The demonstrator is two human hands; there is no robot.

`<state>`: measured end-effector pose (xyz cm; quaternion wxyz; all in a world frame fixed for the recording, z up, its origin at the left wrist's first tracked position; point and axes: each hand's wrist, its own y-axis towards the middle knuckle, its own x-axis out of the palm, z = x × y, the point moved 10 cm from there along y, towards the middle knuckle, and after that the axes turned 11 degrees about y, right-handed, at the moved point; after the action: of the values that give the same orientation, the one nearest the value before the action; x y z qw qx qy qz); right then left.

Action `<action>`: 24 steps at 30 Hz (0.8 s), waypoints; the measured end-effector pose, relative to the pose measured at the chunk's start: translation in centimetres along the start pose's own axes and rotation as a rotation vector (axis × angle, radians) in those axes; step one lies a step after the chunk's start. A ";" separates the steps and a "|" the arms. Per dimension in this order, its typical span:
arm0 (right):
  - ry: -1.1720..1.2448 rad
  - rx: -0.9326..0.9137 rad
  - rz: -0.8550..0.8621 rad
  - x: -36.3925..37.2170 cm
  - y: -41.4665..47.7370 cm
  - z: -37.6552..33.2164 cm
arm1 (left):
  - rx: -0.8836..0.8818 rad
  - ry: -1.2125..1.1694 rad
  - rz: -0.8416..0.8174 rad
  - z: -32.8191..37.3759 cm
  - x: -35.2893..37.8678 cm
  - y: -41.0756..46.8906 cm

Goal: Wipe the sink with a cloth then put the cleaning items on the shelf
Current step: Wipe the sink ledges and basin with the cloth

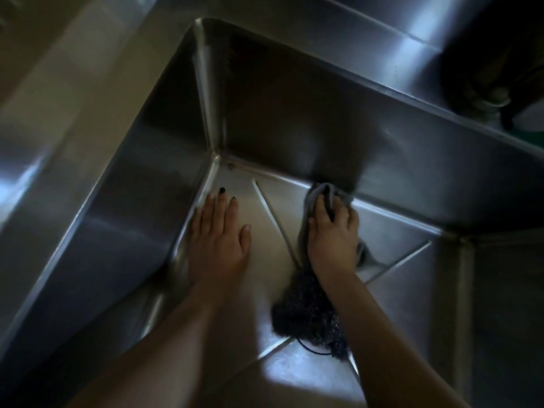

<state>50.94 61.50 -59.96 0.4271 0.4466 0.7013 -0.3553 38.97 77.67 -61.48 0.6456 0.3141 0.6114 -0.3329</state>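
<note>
Right hand [334, 234] around cloth [319, 193] at sink [294, 119] wall

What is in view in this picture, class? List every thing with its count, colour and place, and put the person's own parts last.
sink: one, silver steel, fills most of the view, seen from above into a corner.
cloth: one, grey, where the sink floor meets the far wall, bunched in the right hand.
scouring pad: one, dark and wiry, on the sink floor, partly under the right forearm.
dark object: one, blackish, on the ledge at top right; too dim to identify.
hands: two, bare. The left hand lies flat on the sink floor near the corner, fingers straight, with dark nails. The right hand grips the cloth.
</note>
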 end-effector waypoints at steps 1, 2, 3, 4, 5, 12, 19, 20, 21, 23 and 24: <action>-0.005 -0.037 -0.033 0.6 0.2 -1.4 | -0.003 0.002 -0.001 0.0 0.0 0.0; -0.014 -0.091 -0.057 1.1 0.3 -3.0 | -0.002 0.009 -0.003 0.0 0.0 0.0; -0.026 -0.147 -0.063 1.4 0.3 -4.6 | 0.004 0.019 -0.006 0.1 0.0 0.0; -0.030 -0.193 -0.090 2.0 0.4 -5.9 | 0.011 0.031 -0.010 0.2 0.0 0.0; -0.032 -0.224 -0.115 2.5 0.4 -6.6 | 0.015 0.040 -0.014 0.2 0.0 0.0; -0.013 -0.351 -0.225 1.6 1.2 -3.8 | 0.019 0.024 -0.023 0.2 0.1 0.0; 0.001 -0.156 -0.088 -2.4 0.2 5.2 | 0.021 -0.027 -0.044 0.0 0.4 -0.1; 0.009 -0.129 -0.059 -2.9 0.0 6.2 | 0.019 -0.033 -0.055 0.0 0.4 -0.1; 0.022 -0.098 -0.034 -3.3 -0.3 7.1 | 0.015 -0.036 -0.064 0.0 0.5 -0.1; 0.051 -0.020 0.025 -3.9 -0.9 8.3 | 0.009 -0.038 -0.077 0.0 0.5 0.0; 0.061 0.011 0.048 -4.2 -1.3 8.5 | 0.012 -0.039 -0.081 0.0 0.5 0.0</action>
<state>53.18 52.19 -59.24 0.4114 0.4765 0.7010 -0.3351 38.95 77.62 -61.97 0.6415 0.2864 0.6089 -0.3682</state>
